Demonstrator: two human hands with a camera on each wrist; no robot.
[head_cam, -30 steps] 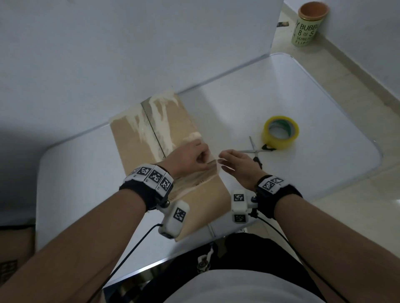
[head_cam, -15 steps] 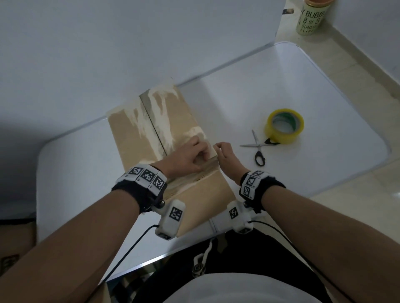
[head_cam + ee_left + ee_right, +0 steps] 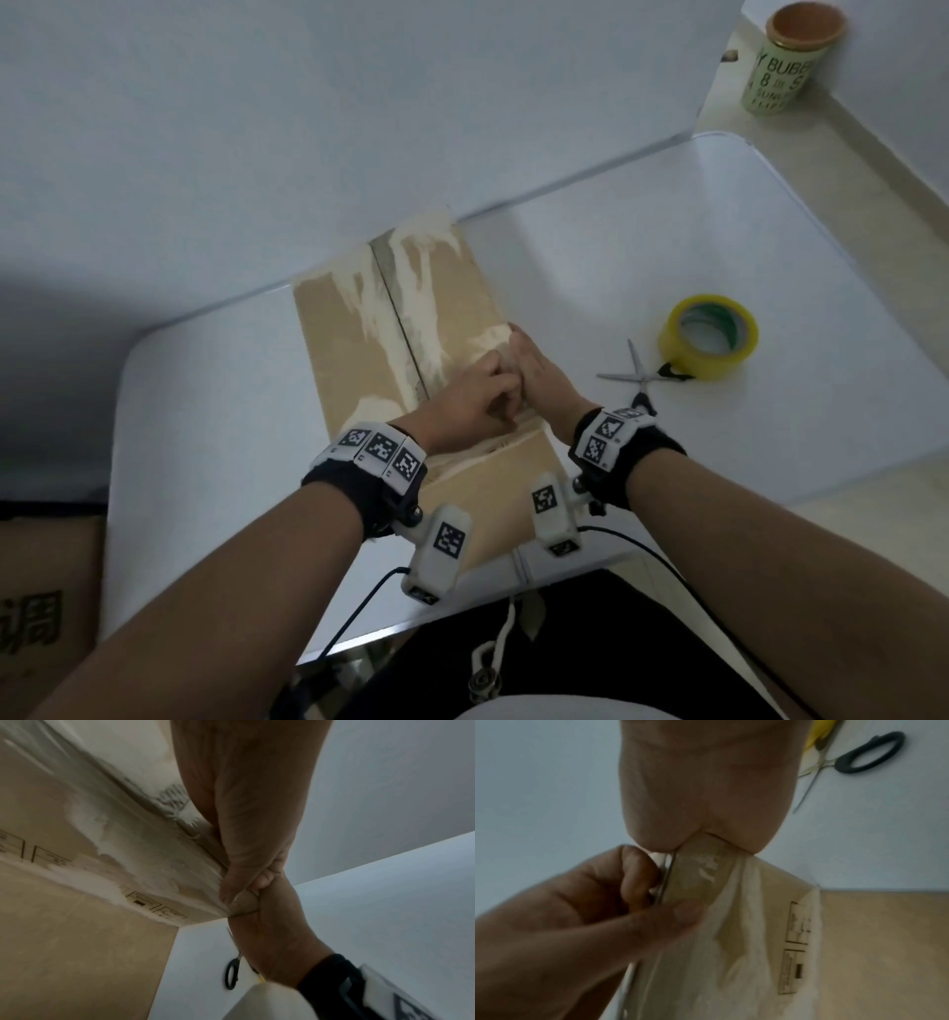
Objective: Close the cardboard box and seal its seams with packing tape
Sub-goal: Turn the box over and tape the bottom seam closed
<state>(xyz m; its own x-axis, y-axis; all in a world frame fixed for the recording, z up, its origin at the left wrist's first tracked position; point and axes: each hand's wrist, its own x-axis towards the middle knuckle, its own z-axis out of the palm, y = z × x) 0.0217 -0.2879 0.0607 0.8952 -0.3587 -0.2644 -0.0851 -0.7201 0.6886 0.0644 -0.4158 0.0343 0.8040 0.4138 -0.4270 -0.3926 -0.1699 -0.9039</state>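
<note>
A brown cardboard box [image 3: 359, 329] with torn pale patches lies on the white table [image 3: 667, 231], its flaps down and a seam running along its top. My left hand [image 3: 500, 385] pinches the right flap's edge with thumb and curled fingers. Against it, my right hand [image 3: 526, 354] grips the same edge of the box from the right side. In the right wrist view a shiny strip of clear tape [image 3: 698, 870] covers the box edge between both hands. A yellow tape roll [image 3: 708, 339] sits on the table to the right, apart from my hands.
Black-handled scissors [image 3: 637, 375] lie between the box and the tape roll. A green can [image 3: 775, 61] stands on the floor at the far right. Another cardboard box [image 3: 46, 591] sits left of the table. A wall runs behind the table.
My right hand moved left from above the table to the box's right edge and took hold beside my left hand. The left hand stayed on the flap.
</note>
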